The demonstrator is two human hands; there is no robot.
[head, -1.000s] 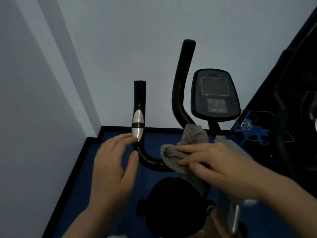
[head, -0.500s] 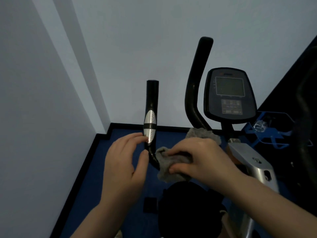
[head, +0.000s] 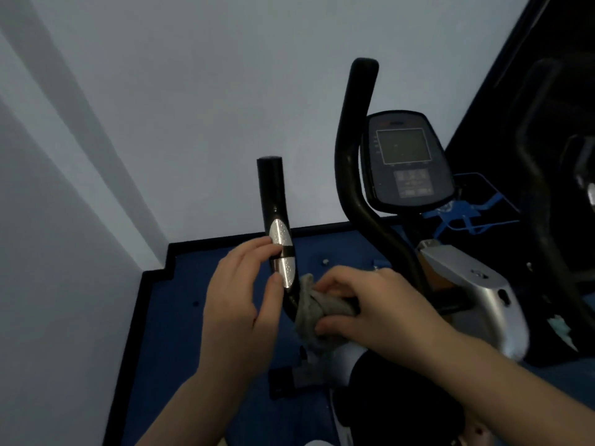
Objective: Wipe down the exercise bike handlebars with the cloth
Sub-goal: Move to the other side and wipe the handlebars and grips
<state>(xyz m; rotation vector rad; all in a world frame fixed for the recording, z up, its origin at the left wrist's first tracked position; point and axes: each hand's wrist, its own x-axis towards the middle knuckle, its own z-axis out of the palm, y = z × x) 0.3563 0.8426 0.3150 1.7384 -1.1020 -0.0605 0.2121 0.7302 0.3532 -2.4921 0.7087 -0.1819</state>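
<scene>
At the bend of the black tubular left handlebar [head: 276,201], the right hand [head: 370,304] is clamping the bunched grey cloth [head: 314,312] around the tube, likely for full-wrap contact. The left hand [head: 240,304] is touching the oval silver pulse sensor [head: 282,259] with loosely curved fingers, gripping nothing, probably steadying the bar.
</scene>
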